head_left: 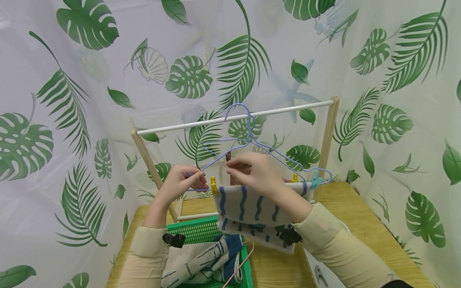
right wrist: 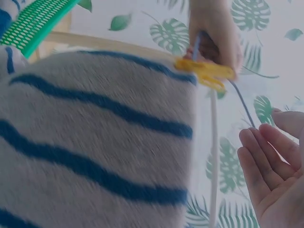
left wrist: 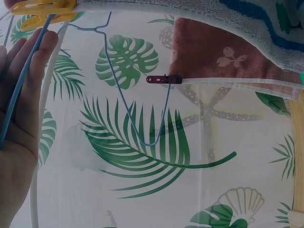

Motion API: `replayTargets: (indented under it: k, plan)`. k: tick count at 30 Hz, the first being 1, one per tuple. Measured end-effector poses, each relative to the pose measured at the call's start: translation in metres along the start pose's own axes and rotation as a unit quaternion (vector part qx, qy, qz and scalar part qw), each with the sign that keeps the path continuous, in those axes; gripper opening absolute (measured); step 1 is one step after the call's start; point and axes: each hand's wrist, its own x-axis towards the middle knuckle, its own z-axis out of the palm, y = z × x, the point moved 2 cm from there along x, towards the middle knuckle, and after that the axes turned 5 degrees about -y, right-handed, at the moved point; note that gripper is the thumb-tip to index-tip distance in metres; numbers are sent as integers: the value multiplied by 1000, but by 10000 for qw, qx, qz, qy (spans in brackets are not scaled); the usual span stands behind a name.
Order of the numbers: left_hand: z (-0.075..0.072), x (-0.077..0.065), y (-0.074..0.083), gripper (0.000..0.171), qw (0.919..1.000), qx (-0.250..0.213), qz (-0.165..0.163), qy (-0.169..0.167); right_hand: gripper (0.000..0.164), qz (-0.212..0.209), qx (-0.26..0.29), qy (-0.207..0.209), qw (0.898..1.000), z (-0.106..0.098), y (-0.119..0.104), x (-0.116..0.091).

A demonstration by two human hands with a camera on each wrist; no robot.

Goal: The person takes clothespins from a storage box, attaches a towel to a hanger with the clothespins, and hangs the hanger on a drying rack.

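Note:
A blue wire hanger [head_left: 248, 140] hangs by its hook from the white rod [head_left: 281, 110] of a small wooden rack. Over its bottom bar is draped a pale towel with blue wavy stripes [head_left: 252, 204], held by a yellow clip [head_left: 213, 185] at its left edge. My left hand [head_left: 192, 180] grips the hanger's left end just beside that clip [right wrist: 206, 71]. My right hand [head_left: 237, 166] is at the hanger's middle, near a brown clip [head_left: 228, 156]. In the right wrist view its fingers [right wrist: 270, 166] are loosely curved with nothing between them.
A second yellow clip [head_left: 295, 177] and a teal clip [head_left: 316, 180] sit on the hanger's right side. A green basket [head_left: 194, 230] with more towels [head_left: 209, 256] stands on the wooden table [head_left: 360, 216] below. Leaf-print curtains close in all round.

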Motion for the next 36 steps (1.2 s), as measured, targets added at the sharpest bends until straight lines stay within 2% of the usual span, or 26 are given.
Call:
replayTargets:
  k: [4,10,14,18,22,25,28,36]
  plan:
    - [0,-1,-2,28,10000,-84,-49,13,15,47,-79,288,9995,-20,0,-3]
    - [-1,-3,-3,29,9998,-99,-133,70,12,-84,-149,993,9949,-47,8,-10]
    - [-3,-3,-2,29,9998,-82,-120,103,11,-46,-148,1428,9896,-59,18,-14]
    - [-4,-4,-2,30,9998,-87,-116,119,11,202,-276,1713,9846,-66,27,-19]
    - [-4,-4,-3,30,9998,-124,-132,130,11,235,-343,1941,9801,-73,39,-23]
    - [-4,-4,-4,30,9996,-167,-158,146,11,308,-447,2005,9782,-78,48,-27]
    - [-3,-4,-4,29,9995,-212,-184,169,10,607,-650,1936,9770,-82,56,-33]
    - [-5,-7,-5,28,9992,-209,-159,287,15,1373,-675,1360,9788,-87,73,-49]
